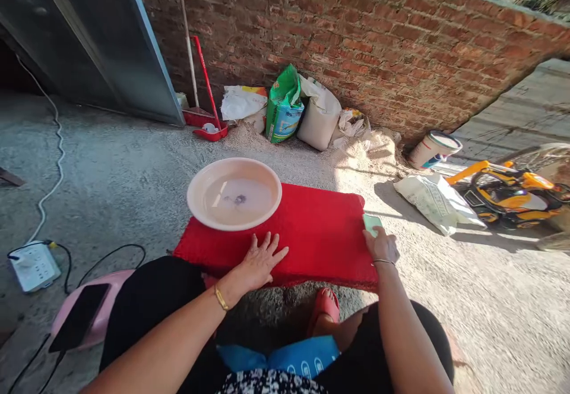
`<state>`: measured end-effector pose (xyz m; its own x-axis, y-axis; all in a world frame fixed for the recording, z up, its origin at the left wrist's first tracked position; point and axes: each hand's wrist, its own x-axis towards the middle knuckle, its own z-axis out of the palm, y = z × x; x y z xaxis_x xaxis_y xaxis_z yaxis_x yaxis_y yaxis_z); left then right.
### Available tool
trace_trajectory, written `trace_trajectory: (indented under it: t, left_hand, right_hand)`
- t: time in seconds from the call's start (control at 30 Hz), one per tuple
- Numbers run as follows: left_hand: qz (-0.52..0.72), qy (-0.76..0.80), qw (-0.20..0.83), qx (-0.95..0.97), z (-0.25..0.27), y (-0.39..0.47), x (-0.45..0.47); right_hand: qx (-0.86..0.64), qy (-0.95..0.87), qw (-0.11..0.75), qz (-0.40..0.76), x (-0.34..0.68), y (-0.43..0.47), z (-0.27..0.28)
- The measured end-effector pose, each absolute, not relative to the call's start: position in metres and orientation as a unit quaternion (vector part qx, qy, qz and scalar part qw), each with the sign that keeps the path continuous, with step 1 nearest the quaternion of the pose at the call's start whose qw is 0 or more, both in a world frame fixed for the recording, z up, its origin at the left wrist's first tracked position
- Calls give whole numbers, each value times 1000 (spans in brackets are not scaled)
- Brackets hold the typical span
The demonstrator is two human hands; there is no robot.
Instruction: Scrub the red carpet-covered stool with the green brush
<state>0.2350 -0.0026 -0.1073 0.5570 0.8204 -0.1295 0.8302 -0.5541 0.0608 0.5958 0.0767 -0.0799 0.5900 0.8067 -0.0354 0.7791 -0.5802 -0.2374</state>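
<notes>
A low table with a red cloth cover [320, 227] stands in front of my knees. My left hand [260, 262] lies flat on its near edge with fingers spread, holding nothing. At the table's right edge, my right hand [382, 246] grips a pale green flat rectangular piece [372, 224], its kind unclear; my fingers partly cover it. A wide pinkish basin [200, 207] rests on the left end of the table, beyond my left hand. It contains water with a small dark patch at the bottom.
A pink stool [113, 278] with a phone [82, 317] and a power strip [35, 268] are at left. A red dustpan [216, 135], several sacks [318, 120] and a bucket [434, 150] line the brick wall. A yellow toy motorbike [512, 195] lies right.
</notes>
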Motion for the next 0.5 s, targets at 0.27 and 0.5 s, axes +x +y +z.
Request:
trace_trajectory:
  t: [0.27,0.5]
  left_hand:
    - [-58,466,71,880,-102,1,237]
    - [-51,460,61,884,-101,1,234]
  right_hand:
    - [-771,-600,209,50,562,44,-89]
    - [-595,-787,158,45,511,26,-105]
